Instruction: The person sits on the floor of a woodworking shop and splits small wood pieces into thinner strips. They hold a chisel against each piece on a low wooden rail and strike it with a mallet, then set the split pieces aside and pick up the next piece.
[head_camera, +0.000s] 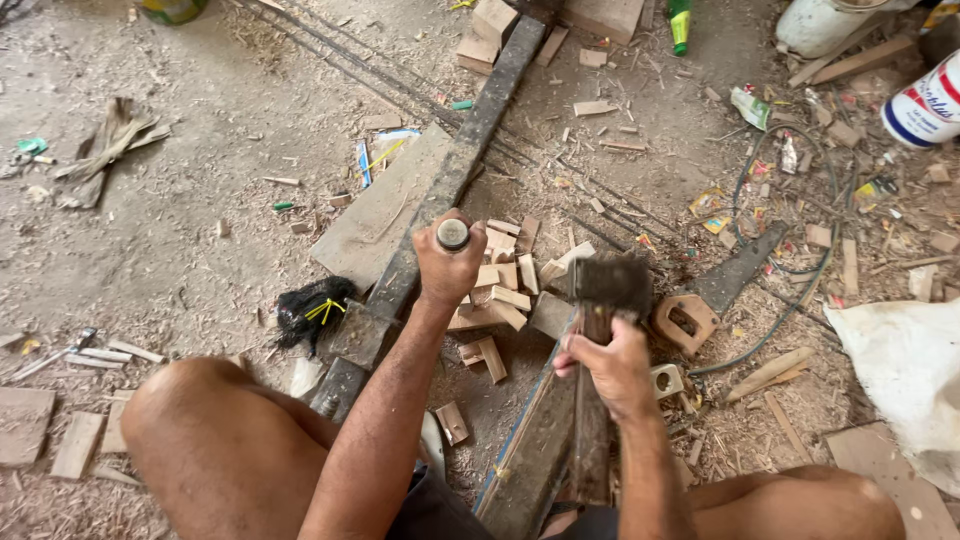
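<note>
- We see the left hand (449, 262) closed in a fist around a chisel (453, 235); only the round, worn top of the handle shows above the fingers.
- The chisel stands upright over a long dark wooden beam (470, 140), which lies on the floor (200, 120) and runs from between the knees toward the top of the view.
- The right hand (610, 368) is closed around the handle of a wooden mallet (608, 290); the dark, blocky head of the mallet is just beside the left hand, on its right, and looks a little blurred.
- Between the two hands there is a heap of light wood chips (500, 300), lying against the beam.
- A flat pale plank (385, 205) lies touching the left side of the beam, and a black bundle with yellow strands (315, 310) is near its lower end.
- To the right of the mallet we see a handsaw (715, 290) with a wooden handle, and a dark hose (790, 310) curving around it.
- Sawdust and small offcuts cover the floor; a white bucket (925, 100) stands at the right top corner.
</note>
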